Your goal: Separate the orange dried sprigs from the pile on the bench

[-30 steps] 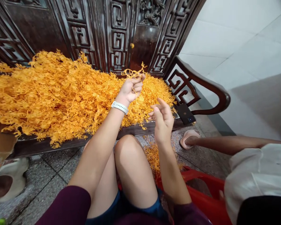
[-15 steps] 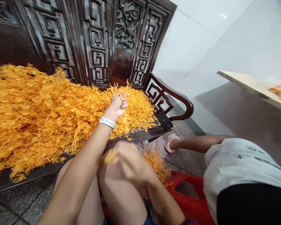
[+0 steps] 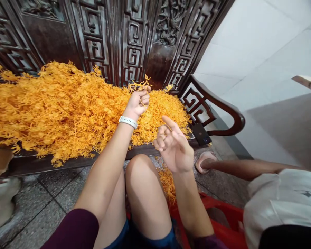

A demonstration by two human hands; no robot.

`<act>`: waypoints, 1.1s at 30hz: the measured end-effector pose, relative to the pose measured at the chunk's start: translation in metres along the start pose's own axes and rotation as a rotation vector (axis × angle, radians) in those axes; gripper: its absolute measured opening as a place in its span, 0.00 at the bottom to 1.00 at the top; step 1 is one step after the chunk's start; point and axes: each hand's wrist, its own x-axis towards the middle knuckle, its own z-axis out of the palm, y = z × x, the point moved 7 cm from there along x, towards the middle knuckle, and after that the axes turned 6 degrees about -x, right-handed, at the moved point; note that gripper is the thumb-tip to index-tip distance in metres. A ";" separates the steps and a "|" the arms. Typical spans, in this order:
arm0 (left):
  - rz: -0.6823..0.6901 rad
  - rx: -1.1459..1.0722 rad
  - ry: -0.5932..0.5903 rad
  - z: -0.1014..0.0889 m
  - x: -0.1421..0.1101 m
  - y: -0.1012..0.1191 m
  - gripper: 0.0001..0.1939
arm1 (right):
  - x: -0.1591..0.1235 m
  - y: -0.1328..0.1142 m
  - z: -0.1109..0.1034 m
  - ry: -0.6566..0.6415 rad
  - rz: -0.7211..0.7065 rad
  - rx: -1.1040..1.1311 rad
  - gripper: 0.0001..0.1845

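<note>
With left-hand grip (image 3: 138,102) clamped on orange stems (image 3: 146,82) at twelve o'clock above orange pile (image 3: 75,110), right-hand grip (image 3: 176,148) loosely apart at four o'clock, likely handles light, bendy, snappable; best pinched mid-bunch.

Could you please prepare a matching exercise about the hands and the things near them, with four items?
1. left hand
2. right hand
3. wrist strap
4. large orange heap

A. on the dark wooden bench
B. holds an orange branching piece
C. loosely open, with its palm showing
D. white, around the left wrist

Pairs: 1-B, 2-C, 3-D, 4-A
</note>
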 end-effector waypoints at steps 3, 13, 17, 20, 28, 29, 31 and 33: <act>-0.010 0.005 0.005 0.003 -0.002 -0.005 0.16 | 0.002 0.007 -0.011 0.195 -0.132 -0.445 0.21; 0.070 -0.018 0.079 -0.006 0.009 -0.009 0.14 | -0.006 0.014 0.025 -0.029 -0.442 -1.046 0.09; 0.047 -0.024 0.073 -0.008 0.009 -0.009 0.13 | 0.010 0.019 0.001 0.156 -0.319 -1.056 0.12; 0.005 0.004 0.055 -0.004 0.007 -0.023 0.13 | 0.025 0.021 -0.002 0.143 -0.302 -1.150 0.13; 0.087 -0.014 0.200 -0.028 0.022 -0.013 0.13 | -0.074 -0.001 0.102 -1.052 -0.368 -0.602 0.09; 0.100 -0.029 0.206 -0.032 0.023 -0.007 0.13 | -0.096 -0.005 0.110 -1.289 -0.363 -0.471 0.08; 0.100 -0.050 0.197 -0.035 0.024 0.000 0.12 | -0.119 -0.011 0.108 -1.576 -0.342 -0.273 0.07; 0.079 -0.057 0.155 -0.032 0.022 0.002 0.12 | -0.090 -0.012 0.091 -1.330 -0.245 -0.161 0.09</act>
